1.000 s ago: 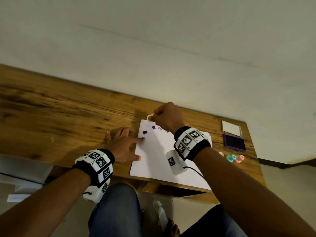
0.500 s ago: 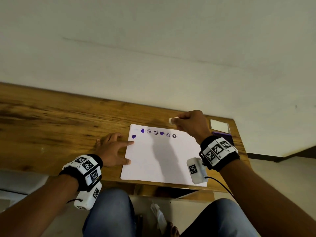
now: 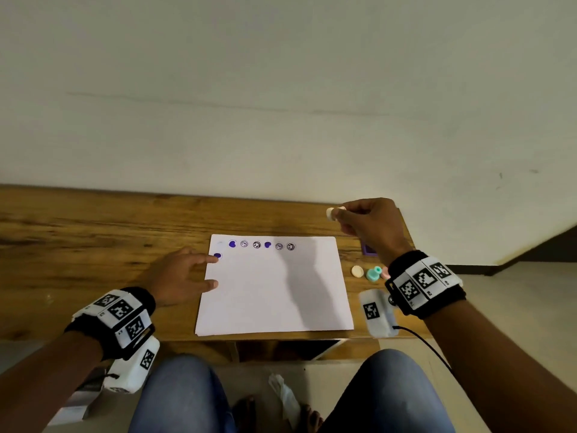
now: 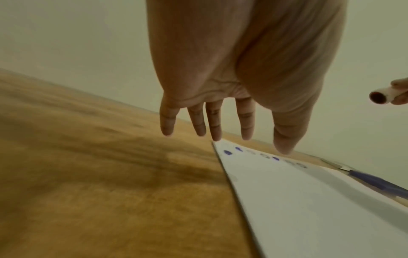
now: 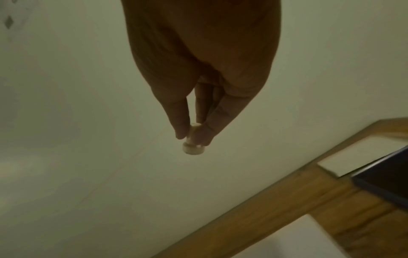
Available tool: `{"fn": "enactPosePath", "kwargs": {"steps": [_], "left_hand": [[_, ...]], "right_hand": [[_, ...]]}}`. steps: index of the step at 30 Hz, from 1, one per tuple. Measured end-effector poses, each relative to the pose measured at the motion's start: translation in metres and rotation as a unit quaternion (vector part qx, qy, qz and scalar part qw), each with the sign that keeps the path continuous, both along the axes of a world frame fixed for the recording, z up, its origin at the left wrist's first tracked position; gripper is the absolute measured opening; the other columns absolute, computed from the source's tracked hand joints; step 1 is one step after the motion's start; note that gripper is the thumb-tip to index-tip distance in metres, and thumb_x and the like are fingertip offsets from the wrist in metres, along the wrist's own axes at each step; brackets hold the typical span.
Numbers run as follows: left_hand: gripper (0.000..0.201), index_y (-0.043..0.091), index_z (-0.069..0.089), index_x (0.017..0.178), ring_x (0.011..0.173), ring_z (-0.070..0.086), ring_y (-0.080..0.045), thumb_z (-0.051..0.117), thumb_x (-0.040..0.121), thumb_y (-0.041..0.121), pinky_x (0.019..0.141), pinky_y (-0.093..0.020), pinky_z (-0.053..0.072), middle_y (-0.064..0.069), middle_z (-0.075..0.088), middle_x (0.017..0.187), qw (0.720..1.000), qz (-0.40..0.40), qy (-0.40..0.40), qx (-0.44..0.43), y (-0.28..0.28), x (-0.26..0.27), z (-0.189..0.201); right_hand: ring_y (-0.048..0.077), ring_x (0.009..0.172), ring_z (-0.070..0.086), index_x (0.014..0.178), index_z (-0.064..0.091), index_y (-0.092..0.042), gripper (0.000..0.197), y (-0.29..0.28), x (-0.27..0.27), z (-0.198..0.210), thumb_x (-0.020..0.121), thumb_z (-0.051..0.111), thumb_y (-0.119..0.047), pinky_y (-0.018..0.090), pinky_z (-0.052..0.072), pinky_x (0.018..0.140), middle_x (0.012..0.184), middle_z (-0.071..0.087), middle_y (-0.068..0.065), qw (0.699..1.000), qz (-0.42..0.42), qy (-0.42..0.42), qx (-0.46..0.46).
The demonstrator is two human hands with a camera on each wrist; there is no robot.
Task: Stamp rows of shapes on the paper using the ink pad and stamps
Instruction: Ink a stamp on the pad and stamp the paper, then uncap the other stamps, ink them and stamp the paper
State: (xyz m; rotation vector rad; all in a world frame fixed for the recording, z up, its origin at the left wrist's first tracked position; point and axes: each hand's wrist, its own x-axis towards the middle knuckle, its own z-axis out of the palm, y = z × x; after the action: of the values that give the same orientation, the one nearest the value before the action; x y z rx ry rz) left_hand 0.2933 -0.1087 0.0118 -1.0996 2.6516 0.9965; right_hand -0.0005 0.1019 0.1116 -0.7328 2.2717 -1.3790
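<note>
Head camera shows a white paper (image 3: 274, 285) lying flat on a brown wooden table (image 3: 93, 239). No words or brand names can be read anywhere; the only marks are the stamped shapes (image 3: 256, 245), a row of purple blobs and round smiley faces along the far edge of the paper, with one more purple blob under the first. Black and white square patterns sit on the bands round both wrists. The left hand (image 3: 179, 276) rests on the table at the left edge of the paper, fingers straight and spread, holding nothing, with two fingertips on the paper. The right hand (image 3: 367, 225) is up above the far right corner of the paper and pinches a small cream stamp (image 3: 331, 213) between thumb and fingers. In the right wrist view the stamp (image 5: 193, 145) pokes out past the fingertips. A purple ink pad (image 3: 370, 250) lies on the table, partly hidden behind the right hand. Near the right wrist lie a cream stamp (image 3: 357, 271) and a teal stamp (image 3: 373, 273). Behind the table stands a plain pale wall (image 3: 281, 104). Blue trouser legs (image 3: 181, 398) show below.
</note>
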Motion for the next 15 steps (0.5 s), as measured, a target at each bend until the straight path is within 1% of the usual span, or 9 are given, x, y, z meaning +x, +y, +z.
{"fn": "enactPosePath", "kwargs": {"steps": [1, 2, 5, 6, 8, 10, 12, 14, 15], "left_hand": [[0.054, 0.035, 0.058, 0.129, 0.116, 0.054, -0.017, 0.074, 0.079, 0.046, 0.099, -0.040, 0.047, 0.006, 0.054, 0.124, 1.000, -0.007, 0.007, -0.005, 0.004, -0.006, 0.005], [0.050, 0.035, 0.060, 0.126, 0.114, 0.055, -0.016, 0.073, 0.079, 0.046, 0.097, -0.039, 0.047, 0.007, 0.056, 0.122, 1.000, -0.019, 0.017, -0.013, 0.010, -0.016, 0.011], [0.040, 0.037, 0.063, 0.119, 0.114, 0.054, -0.012, 0.071, 0.081, 0.046, 0.099, -0.037, 0.046, 0.011, 0.057, 0.122, 0.998, -0.043, 0.049, -0.019, 0.038, -0.055, 0.022], [0.038, 0.036, 0.063, 0.118, 0.112, 0.055, -0.012, 0.071, 0.082, 0.044, 0.098, -0.034, 0.045, 0.010, 0.057, 0.121, 0.997, -0.049, 0.059, -0.012, 0.049, -0.071, 0.024], [0.035, 0.032, 0.064, 0.116, 0.103, 0.057, -0.012, 0.072, 0.082, 0.040, 0.089, -0.027, 0.045, 0.007, 0.057, 0.114, 0.995, -0.061, 0.078, 0.001, 0.078, -0.108, 0.026], [0.034, 0.030, 0.064, 0.114, 0.098, 0.057, -0.013, 0.073, 0.082, 0.038, 0.083, -0.024, 0.044, 0.005, 0.056, 0.108, 0.993, -0.078, 0.087, 0.007, 0.106, -0.147, 0.023], [0.036, 0.028, 0.064, 0.113, 0.099, 0.056, -0.015, 0.074, 0.081, 0.038, 0.086, -0.027, 0.046, 0.003, 0.056, 0.108, 0.992, -0.083, 0.093, 0.015, 0.131, -0.181, 0.015], [0.039, 0.028, 0.064, 0.114, 0.105, 0.054, -0.019, 0.075, 0.078, 0.039, 0.090, -0.033, 0.047, 0.001, 0.056, 0.110, 0.992, -0.085, 0.094, 0.007, 0.150, -0.210, 0.003], [0.042, 0.028, 0.064, 0.116, 0.108, 0.052, -0.021, 0.076, 0.077, 0.040, 0.091, -0.034, 0.046, 0.001, 0.056, 0.112, 0.992, -0.085, 0.092, -0.004, 0.157, -0.218, -0.003]], "right_hand": [[0.010, 0.060, 0.069, 0.080, 0.080, -0.014, 0.015, 0.011, -0.007, 0.002, 0.076, 0.086, -0.028, 0.030, 0.061, 0.067, 0.071, 0.076, 0.006, 1.000, -0.005, 0.013, 0.007], [0.010, 0.060, 0.070, 0.080, 0.079, -0.016, 0.015, 0.023, -0.015, 0.003, 0.076, 0.086, -0.029, 0.028, 0.060, 0.064, 0.069, 0.076, 0.003, 0.999, -0.011, 0.026, 0.016], [0.016, 0.072, 0.075, 0.081, 0.078, -0.021, 0.017, 0.057, -0.042, -0.001, 0.074, 0.086, -0.033, 0.032, 0.062, 0.069, 0.073, 0.076, 0.000, 0.997, -0.017, 0.052, 0.058], [0.016, 0.074, 0.075, 0.082, 0.078, -0.021, 0.017, 0.067, -0.048, -0.004, 0.073, 0.087, -0.034, 0.031, 0.061, 0.068, 0.075, 0.076, -0.001, 0.995, -0.014, 0.057, 0.076], [0.014, 0.075, 0.073, 0.086, 0.079, -0.020, 0.019, 0.087, -0.060, -0.012, 0.074, 0.086, -0.033, 0.030, 0.058, 0.065, 0.076, 0.075, -0.002, 0.990, -0.002, 0.078, 0.114], [0.012, 0.074, 0.071, 0.089, 0.079, -0.018, 0.021, 0.103, -0.068, -0.020, 0.075, 0.086, -0.032, 0.032, 0.059, 0.068, 0.077, 0.075, -0.003, 0.986, 0.009, 0.098, 0.138], [0.006, 0.074, 0.070, 0.090, 0.079, -0.018, 0.022, 0.116, -0.076, -0.029, 0.075, 0.085, -0.032, 0.030, 0.058, 0.068, 0.077, 0.074, -0.006, 0.984, 0.012, 0.106, 0.143], [0.001, 0.073, 0.068, 0.091, 0.079, -0.018, 0.023, 0.124, -0.082, -0.038, 0.075, 0.085, -0.033, 0.022, 0.052, 0.064, 0.079, 0.074, -0.008, 0.984, 0.017, 0.107, 0.141], [0.000, 0.074, 0.067, 0.092, 0.079, -0.019, 0.023, 0.124, -0.083, -0.042, 0.074, 0.085, -0.034, 0.021, 0.050, 0.064, 0.081, 0.075, -0.008, 0.984, 0.023, 0.107, 0.140]]}}
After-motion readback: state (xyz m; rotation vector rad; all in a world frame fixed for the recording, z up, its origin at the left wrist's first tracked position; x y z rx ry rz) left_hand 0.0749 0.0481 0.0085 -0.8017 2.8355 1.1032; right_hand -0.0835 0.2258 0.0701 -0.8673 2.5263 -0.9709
